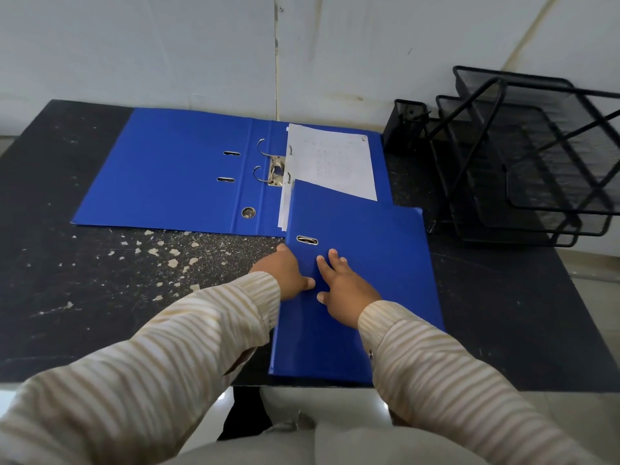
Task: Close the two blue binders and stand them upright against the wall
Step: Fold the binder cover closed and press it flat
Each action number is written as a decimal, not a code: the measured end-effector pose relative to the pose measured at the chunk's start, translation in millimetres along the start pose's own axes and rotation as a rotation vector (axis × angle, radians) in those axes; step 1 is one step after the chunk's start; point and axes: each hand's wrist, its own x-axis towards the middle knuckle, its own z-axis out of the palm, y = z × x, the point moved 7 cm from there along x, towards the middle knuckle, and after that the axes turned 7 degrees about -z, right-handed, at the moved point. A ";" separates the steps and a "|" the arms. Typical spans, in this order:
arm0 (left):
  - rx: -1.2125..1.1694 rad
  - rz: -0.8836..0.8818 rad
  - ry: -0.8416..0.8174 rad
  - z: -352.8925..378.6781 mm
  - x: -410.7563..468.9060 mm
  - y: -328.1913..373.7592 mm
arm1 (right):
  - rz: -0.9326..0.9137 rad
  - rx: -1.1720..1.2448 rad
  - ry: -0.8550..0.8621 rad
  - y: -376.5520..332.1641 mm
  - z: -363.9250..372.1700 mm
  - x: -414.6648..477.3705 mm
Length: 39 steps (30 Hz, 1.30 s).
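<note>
A person in a striped long-sleeved shirt leans over a dark, scuffed surface (100, 280) set against a pale wall (167, 45). Two blue binders lie on it.

The nearer binder (369, 263) is closed and lies flat at the front right of the surface. Its long axis runs from the near edge away toward the wall, leaning slightly to the right, with the spine along its left side. Its far corner overlaps the other binder.

The left hand (285, 273) sits at the spine edge, fingers curled down over the side where they cannot be seen, thumb resting on the cover. It seems to be steadying or taking hold of the spine; how firm the grip is cannot be told. The right hand (342, 286) lies flat on the cover, fingers (332, 255) spread and open, pressing down and gripping nothing. This looks like holding the cover shut before the binder is lifted.

The far binder (174, 169) lies open close to the wall, its long spread running left to right. Its metal rings (268, 166) stand open at the spine, and a sheet of paper (332, 162) rests on its right half.

To the right stands a black wire-mesh tray rack (520, 162), beside both binders.

Neither binder is upright yet, and the far one is not yet closed.
</note>
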 end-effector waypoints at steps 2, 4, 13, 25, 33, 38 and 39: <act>-0.050 0.018 -0.029 0.3 1.7 -3.7 | -0.001 -0.004 0.005 -0.1 -0.3 0.1; -0.048 0.022 -0.050 0.7 1.7 -4.3 | 0.002 0.000 0.004 0.0 -0.4 0.3; 0.026 0.090 0.027 1.4 -4.0 5.7 | 0.020 -0.017 -0.001 -0.3 1.0 2.7; 0.384 0.200 -0.059 -12.8 -5.6 22.8 | 0.029 -0.047 -0.012 -4.6 0.7 4.1; 0.510 0.236 -0.044 -14.1 -3.1 27.1 | 0.037 -0.082 -0.029 -7.3 -0.6 4.1; 0.551 0.280 -0.028 -20.8 -3.0 28.3 | 0.044 -0.092 -0.027 -6.7 -0.3 4.3; 0.552 0.267 -0.027 -20.1 -2.7 29.0 | 0.047 -0.089 -0.026 -6.1 -0.1 4.1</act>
